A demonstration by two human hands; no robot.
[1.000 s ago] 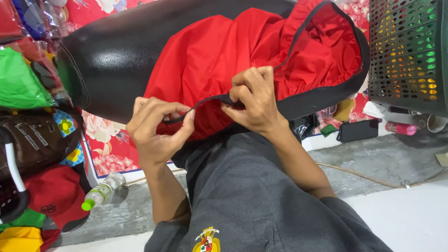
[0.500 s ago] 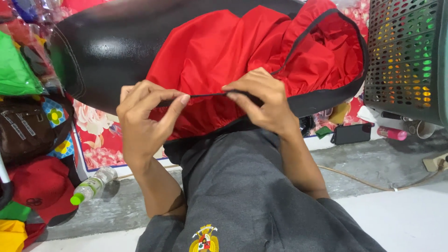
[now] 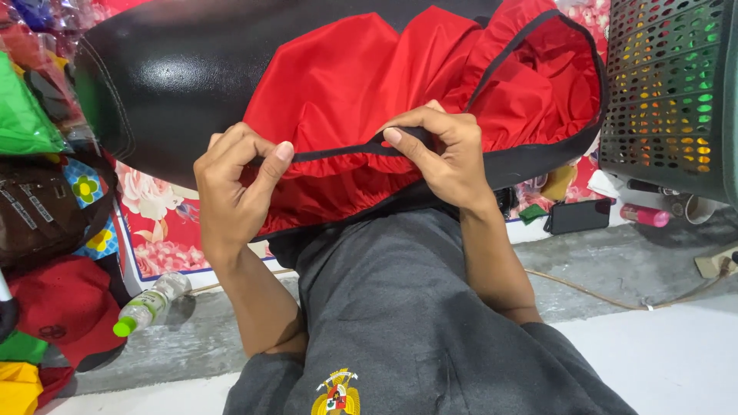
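A long black padded seat (image 3: pixel 192 69) lies across my lap, partly wrapped in a red fabric cover (image 3: pixel 369 92) with a black elastic edge (image 3: pixel 338 154). My left hand (image 3: pixel 234 184) pinches that black edge between thumb and fingers near the middle of the seat. My right hand (image 3: pixel 442 154) grips the same edge a little further right, fingers curled over it. The edge is stretched taut between both hands. The red fabric bunches in folds below the edge.
A green perforated plastic basket (image 3: pixel 669 92) stands at the right. A dark phone (image 3: pixel 576 217) and a pink tube (image 3: pixel 646 216) lie on the concrete floor. At the left are a plastic bottle with a green cap (image 3: pixel 150 303), a red cap (image 3: pixel 65 307) and coloured bags.
Both hands have moved apart along the black edge, pulling it straighter and tighter. The left hand has shifted left and slightly up.
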